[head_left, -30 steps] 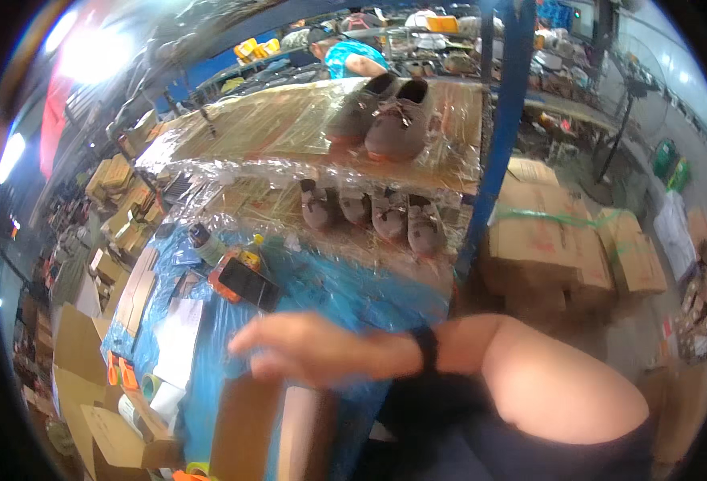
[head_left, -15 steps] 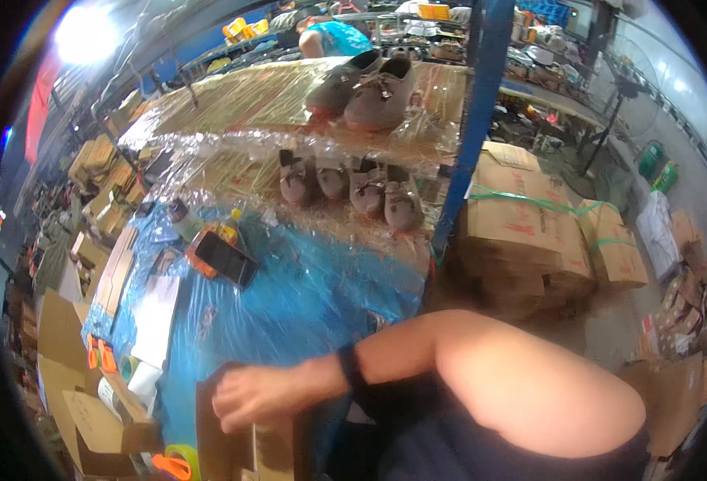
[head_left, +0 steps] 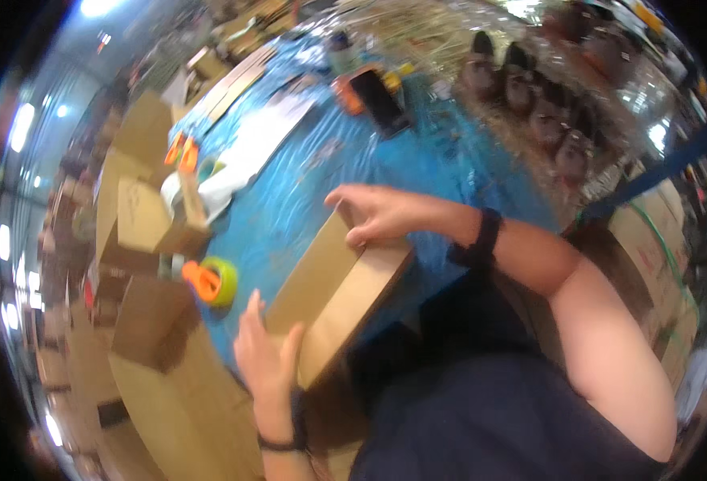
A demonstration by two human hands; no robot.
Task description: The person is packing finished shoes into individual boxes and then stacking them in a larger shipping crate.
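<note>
A long, narrow open cardboard box [head_left: 353, 309] lies tilted between my two hands, over the blue plastic-covered table. At its far end my right hand [head_left: 379, 215] clasps the end wall, thumb on the inner side and fingers outside. My left hand [head_left: 267, 353] is at the near left end of the box, thumb and fingers spread around that end; its palm side is partly hidden. Both wrists wear a dark band. Left of the box sits a yellow-green tape roll [head_left: 223, 282] with an orange dispenser piece [head_left: 201, 280] on it.
Larger open cartons [head_left: 181, 393] crowd the left side. Beyond lie orange clips [head_left: 181, 151], white sheets [head_left: 269, 136], and a black phone-like device [head_left: 379, 104]. Several grey shoes [head_left: 549, 120] stand on a plastic-wrapped rack at upper right, by a blue post [head_left: 658, 172].
The view has swung leftward and down. My left hand has come into sight at the box's near end. My right hand, earlier above the box, now clasps its far end.
</note>
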